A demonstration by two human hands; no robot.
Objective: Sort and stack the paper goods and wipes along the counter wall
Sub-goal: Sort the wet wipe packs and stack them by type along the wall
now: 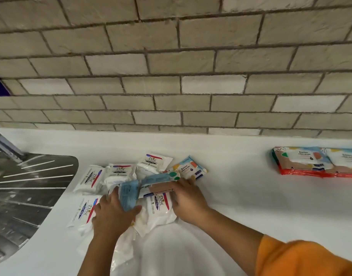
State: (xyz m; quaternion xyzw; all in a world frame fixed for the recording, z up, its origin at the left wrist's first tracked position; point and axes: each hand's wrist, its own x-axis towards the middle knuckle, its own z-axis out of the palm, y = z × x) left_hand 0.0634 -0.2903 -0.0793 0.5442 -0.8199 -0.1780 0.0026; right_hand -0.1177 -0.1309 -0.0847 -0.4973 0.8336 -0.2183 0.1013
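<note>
Several white Dove wipe packs (119, 173) lie scattered on the white counter (231, 196) beside the sink. Among them lie colourful patterned wipe packs; one (191, 169) rests at the back of the pile. My left hand (111, 214) grips the left end of a blue patterned pack (135, 191). My right hand (188, 202) holds the right end of that same pack, fingers curled over it, above a Dove pack (160, 206). Two patterned packs (318, 162) sit stacked side by side on red packs at the far right near the wall.
A steel sink drainboard (25, 192) with a tap (5, 148) fills the left side. A brick-tiled wall (171, 66) runs along the back of the counter. A thin plastic bag (123, 248) lies under the pile near my left forearm.
</note>
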